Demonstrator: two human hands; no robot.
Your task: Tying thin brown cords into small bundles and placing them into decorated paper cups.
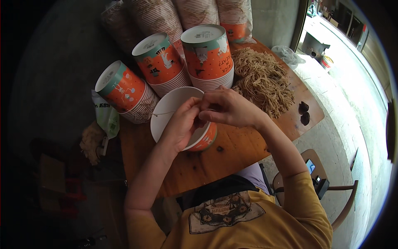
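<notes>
An orange paper bucket with a white inside leans on the table, its mouth facing me. Over its rim my left hand and my right hand meet, fingertips pinched together. A thin tan cord runs from the bucket's left rim across the opening into my left fingers. A short bit of cord also shows by my right fingers, which are closed. The exact spot where the cord meets the bucket wall at my fingertips is hidden by the hands.
Upside-down stacks of orange buckets stand behind, with plastic-wrapped stacks farther back. A heap of tan cords lies at the right of the wooden table, near two dark objects. A chair stands at the right.
</notes>
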